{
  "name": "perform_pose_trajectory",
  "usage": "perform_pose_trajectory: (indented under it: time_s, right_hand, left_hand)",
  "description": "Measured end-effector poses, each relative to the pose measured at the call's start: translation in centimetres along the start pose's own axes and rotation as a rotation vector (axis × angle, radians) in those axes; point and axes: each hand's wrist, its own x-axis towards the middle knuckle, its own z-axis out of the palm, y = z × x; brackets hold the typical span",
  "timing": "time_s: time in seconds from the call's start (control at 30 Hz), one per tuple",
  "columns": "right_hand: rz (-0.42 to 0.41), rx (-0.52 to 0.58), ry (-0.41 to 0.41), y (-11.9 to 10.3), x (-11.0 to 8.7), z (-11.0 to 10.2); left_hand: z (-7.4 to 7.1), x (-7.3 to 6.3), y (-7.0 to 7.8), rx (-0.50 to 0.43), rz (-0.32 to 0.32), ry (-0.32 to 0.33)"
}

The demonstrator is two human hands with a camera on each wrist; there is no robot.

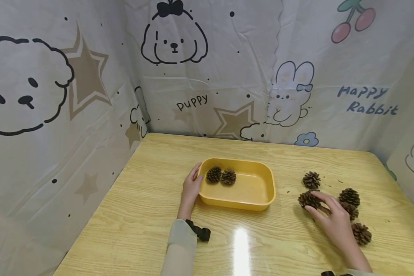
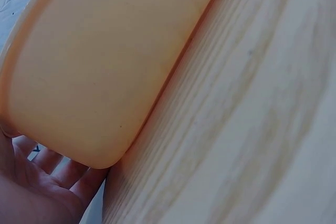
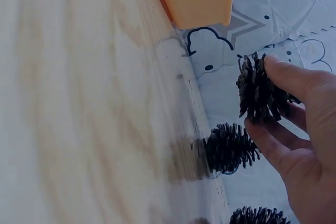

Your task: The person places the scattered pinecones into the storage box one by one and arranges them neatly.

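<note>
A yellow plastic tray point(image 1: 239, 202) stands on the table with two pinecones point(image 1: 228, 176) inside, close together at its left end. My left hand point(image 1: 191, 188) grips the tray's left end, thumb at the rim and fingers along the outer wall in the left wrist view. To the right of the tray, my right hand point(image 1: 334, 220) pinches another pinecone point(image 3: 260, 90) between thumb and fingers. In the right wrist view this pinecone is held up above the table. Just behind it in the head view lies a loose pinecone point(image 1: 311, 180).
Three more pinecones lie by the right hand, among them a rear one point(image 1: 349, 197) and a front one point(image 1: 361, 234). Small dark bits are scattered on the wooden table point(image 1: 134, 214). A printed cloth point(image 1: 207, 84) hangs behind the table and along its sides.
</note>
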Motion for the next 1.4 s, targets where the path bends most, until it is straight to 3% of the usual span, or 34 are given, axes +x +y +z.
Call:
perform_pose_trajectory:
  time_s: [0.4,0.77,1.0,1.4]
  right_hand:
    - [-0.035,0.063,0.076,-1.5,1.6,2.1]
    - [-0.142,0.13,0.126,-2.8,3.2,3.7]
    - [-0.196,0.215,0.104,-4.0,3.7,4.8]
    - [-0.236,0.231,0.09,-5.3,4.6,6.4]
  left_hand:
    - [-0.1,0.1,0.1,0.017,0.016,0.013]
    - [-0.3,-0.2,0.9,0.021,0.015,0.004]
    - [-0.2,0.0,0.1,0.012,0.004,-0.011]
    - [-0.2,-0.3,0.1,0.007,0.014,-0.001]
